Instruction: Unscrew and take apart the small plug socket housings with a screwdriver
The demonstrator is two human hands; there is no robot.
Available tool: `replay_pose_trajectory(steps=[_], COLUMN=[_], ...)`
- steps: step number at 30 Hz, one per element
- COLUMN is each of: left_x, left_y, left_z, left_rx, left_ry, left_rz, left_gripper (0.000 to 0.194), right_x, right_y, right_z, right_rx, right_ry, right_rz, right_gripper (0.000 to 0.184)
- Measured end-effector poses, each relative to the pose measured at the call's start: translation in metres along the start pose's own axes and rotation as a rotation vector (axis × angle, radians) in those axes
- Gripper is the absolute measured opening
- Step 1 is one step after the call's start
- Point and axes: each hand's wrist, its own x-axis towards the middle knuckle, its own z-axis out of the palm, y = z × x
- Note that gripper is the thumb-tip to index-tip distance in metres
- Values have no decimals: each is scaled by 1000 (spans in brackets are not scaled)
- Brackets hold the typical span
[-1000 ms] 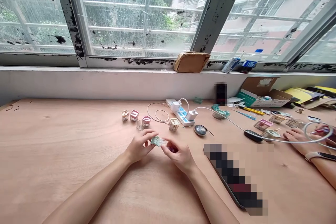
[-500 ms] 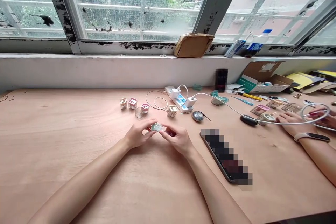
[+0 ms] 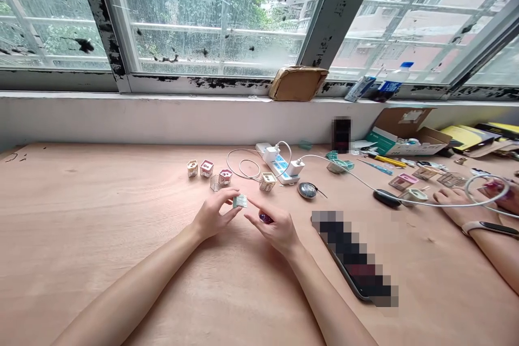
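My left hand (image 3: 213, 215) pinches a small pale-green clear plastic box (image 3: 240, 201) between thumb and fingers, just above the wooden table (image 3: 101, 216). My right hand (image 3: 274, 228) is beside it, index finger stretched toward the box, the other fingers curled round a small dark purple piece (image 3: 265, 218). Just beyond my hands stands a row of small cube boxes: a cream one (image 3: 192, 168), two pink ones (image 3: 206, 168) (image 3: 225, 177), a clear one (image 3: 214, 183) and another cream one (image 3: 267, 181).
A white power strip (image 3: 279, 170) with chargers and white cables lies behind the cubes. A phone (image 3: 354, 262) lies right of my hands. Another person's hands (image 3: 456, 205) work at the far right among small boxes and tools. A cardboard box (image 3: 405, 138) sits by the sill.
My right hand has let go of the green box and drawn slightly away, index finger extended; the left hand alone holds the box now. The camera view tilted a little.
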Motion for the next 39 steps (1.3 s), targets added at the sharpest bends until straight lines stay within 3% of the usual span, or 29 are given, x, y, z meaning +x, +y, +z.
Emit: replay_pose_trajectory(steps=[9, 15, 19, 22, 29, 34, 39], left_x=[3, 6, 5, 3, -3, 0, 5], left_y=[-6, -18, -24, -23, -11, -11, -14], left_z=[-5, -14, -15, -14, -17, -18, -16], left_rx=[3, -6, -39, -29, -49, -61, -73], left_ry=[29, 160, 234, 201, 46, 113, 66], left_rz=[-26, -167, -335, -375, -300, -351, -276], left_gripper=[22, 16, 19, 18, 13, 14, 14], right_x=[4, 7, 2, -2, -1, -4, -9], right_y=[-14, -16, -12, -10, -16, -15, -13], right_z=[-3, -13, -11, -7, -2, 0, 4], right_rx=[-50, 96, 47, 6, -22, 87, 187], right_ry=[41, 156, 201, 235, 210, 218, 132], right_rz=[-17, 35, 92, 60, -3, 85, 201], right_gripper=[35, 21, 27, 24, 18, 16, 21])
